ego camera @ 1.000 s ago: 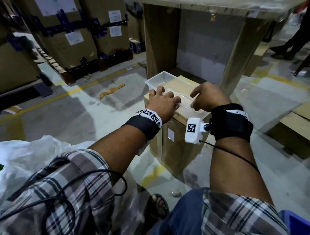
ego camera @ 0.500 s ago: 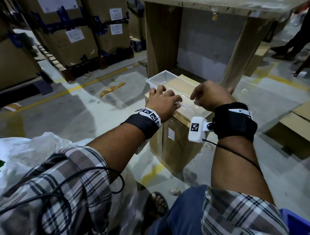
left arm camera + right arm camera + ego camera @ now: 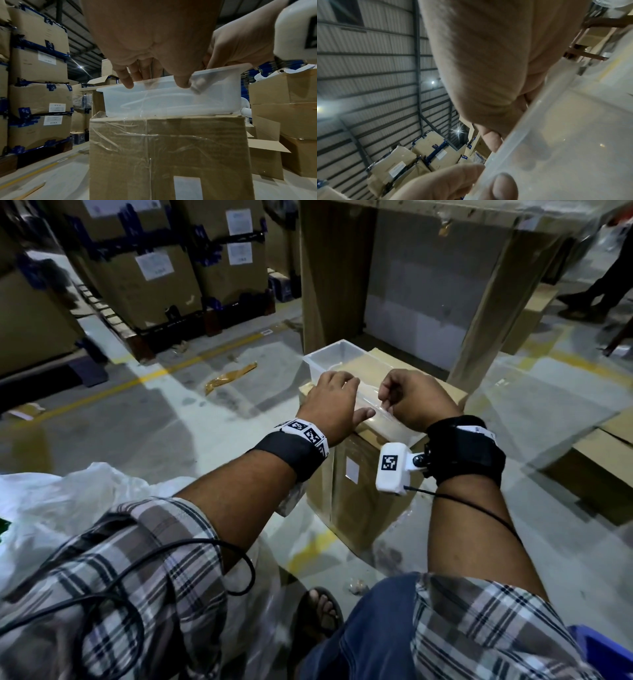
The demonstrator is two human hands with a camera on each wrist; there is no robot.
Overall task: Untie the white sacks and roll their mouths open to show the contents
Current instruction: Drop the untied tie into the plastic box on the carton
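Both hands (image 3: 337, 402) higher on clear tub (image 3: 334, 356).

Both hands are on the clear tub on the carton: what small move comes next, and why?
Probably lift the tub off the carton: the left hand and right hand both hold its near rim, and the white sack lies untouched behind.

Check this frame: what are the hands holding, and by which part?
Both hold the clear plastic tub on the cardboard box. The left hand grips its near rim; the right hand pinches the same rim.
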